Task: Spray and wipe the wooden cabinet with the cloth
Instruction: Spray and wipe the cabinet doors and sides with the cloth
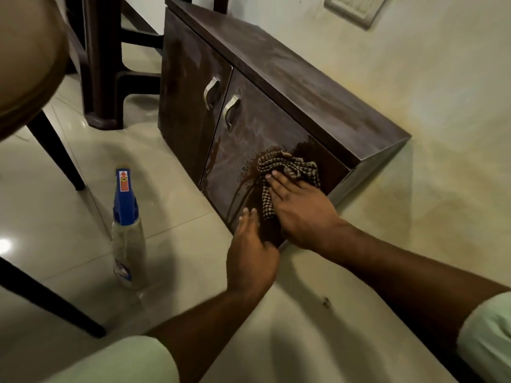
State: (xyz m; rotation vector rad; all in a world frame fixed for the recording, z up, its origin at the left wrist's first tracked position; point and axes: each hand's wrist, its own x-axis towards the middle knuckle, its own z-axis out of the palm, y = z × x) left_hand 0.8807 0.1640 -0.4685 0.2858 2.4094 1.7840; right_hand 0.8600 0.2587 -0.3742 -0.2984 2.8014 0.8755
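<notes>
Head view: the dark cabinet (298, 89) (two metal handles) is standing on the floor (177, 211) against the wall, wet drips running down its right door. The right hand (298, 208) is pressing the checked cloth (287, 164) flat on that door, grip wide, fingers straight. The left hand (251, 252), grip also wide, is touching the door's lower part. A bottle (127, 230) is standing apart on open floor. The palm is hiding part of the cloth.

Bottle (127, 236) stands left of cabinet (276, 78), apparently apart.
</notes>
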